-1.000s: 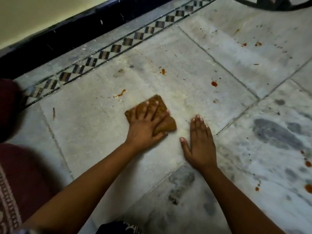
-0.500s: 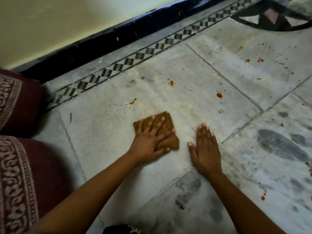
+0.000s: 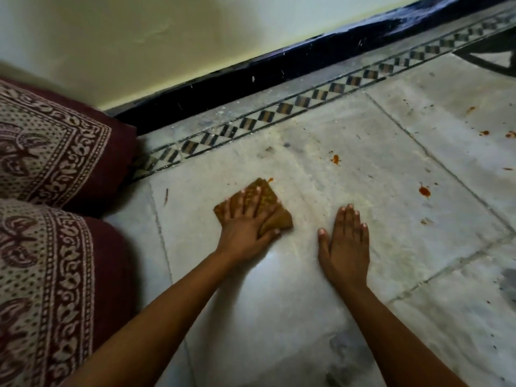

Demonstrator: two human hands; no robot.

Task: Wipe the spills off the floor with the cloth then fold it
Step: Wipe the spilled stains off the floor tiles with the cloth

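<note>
A small brown cloth (image 3: 275, 216) lies folded on the pale marble floor (image 3: 363, 169). My left hand (image 3: 245, 222) presses flat on top of it, fingers spread, thumb hooked round its near edge. The cloth's far corner touches an orange spill smear (image 3: 270, 179). My right hand (image 3: 344, 241) rests palm down on the bare floor to the right of the cloth, holding nothing. More orange-red spills dot the floor: one (image 3: 336, 159) beyond the hands, a larger drop (image 3: 424, 191) to the right, and small ones (image 3: 484, 132) near the right edge.
Two maroon patterned cushions (image 3: 47, 152) fill the left side, close to my left arm. A black skirting (image 3: 251, 79) and a checkered tile border (image 3: 307, 99) run along the wall behind. A dark stick-like scrap (image 3: 166, 195) lies left of the cloth.
My left hand has pushed the cloth forward and left until its corner reached the orange smear. The view has swung left, showing more cushion and wall. My right hand stays flat.
</note>
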